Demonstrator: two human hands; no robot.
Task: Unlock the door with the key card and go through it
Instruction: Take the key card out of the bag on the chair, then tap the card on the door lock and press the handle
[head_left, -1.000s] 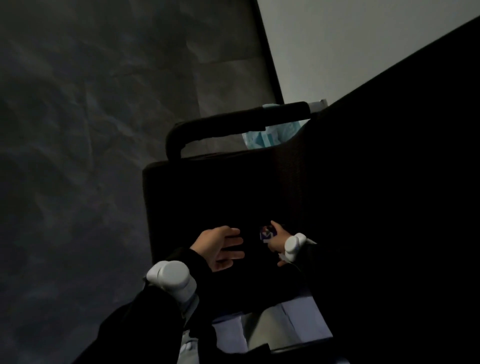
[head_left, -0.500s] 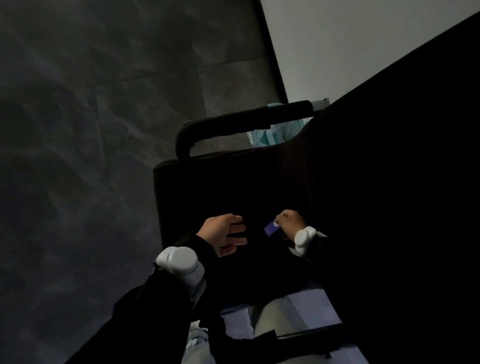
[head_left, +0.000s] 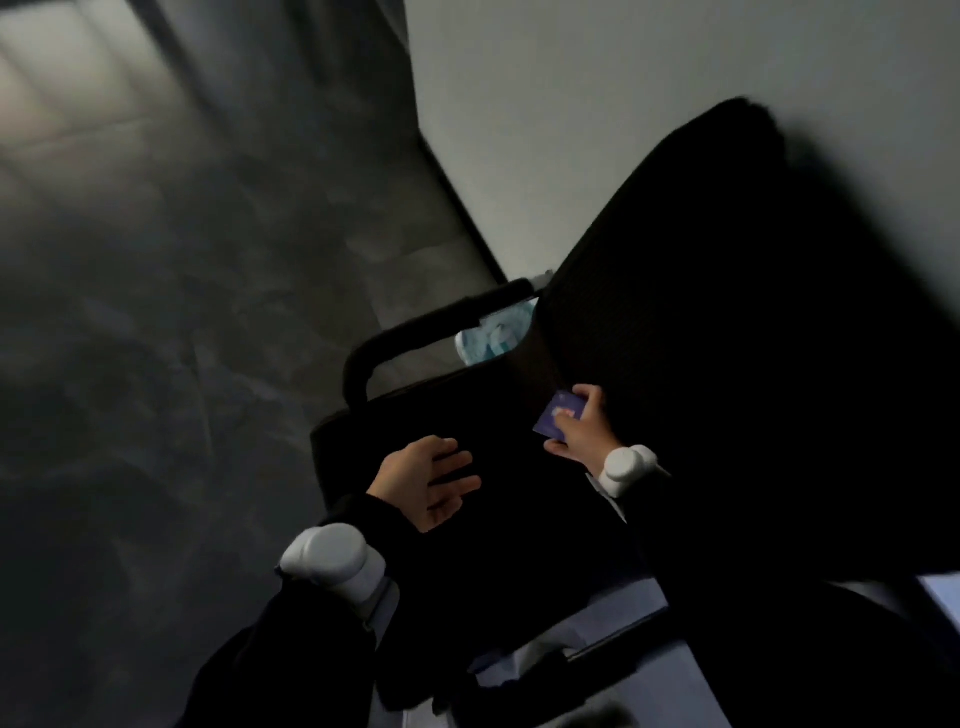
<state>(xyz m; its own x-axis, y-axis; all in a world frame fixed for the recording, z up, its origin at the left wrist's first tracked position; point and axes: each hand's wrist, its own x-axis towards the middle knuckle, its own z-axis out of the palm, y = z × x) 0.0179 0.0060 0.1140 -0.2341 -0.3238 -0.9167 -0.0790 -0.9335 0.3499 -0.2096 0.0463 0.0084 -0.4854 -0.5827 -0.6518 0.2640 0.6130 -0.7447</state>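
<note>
Two hands reach over a black chair seat (head_left: 519, 519). The right hand (head_left: 582, 426) pinches a dark blue key card (head_left: 553, 418) between thumb and fingers, close beside the chair's dark backrest (head_left: 753, 338). The left hand (head_left: 421, 483) is released, fingers spread, palm toward the card, a little apart from it. Each wrist carries a white band. Beyond the hands runs the black armrest (head_left: 431, 325), with something pale blue (head_left: 496, 335) behind it; that part is blurred

My thin, flat, dark blue plastic key card (head_left: 557, 421) with a small pale and red mark sits tilted, pinched in my right hand (head_left: 582, 423), over a black chair seat.
</note>
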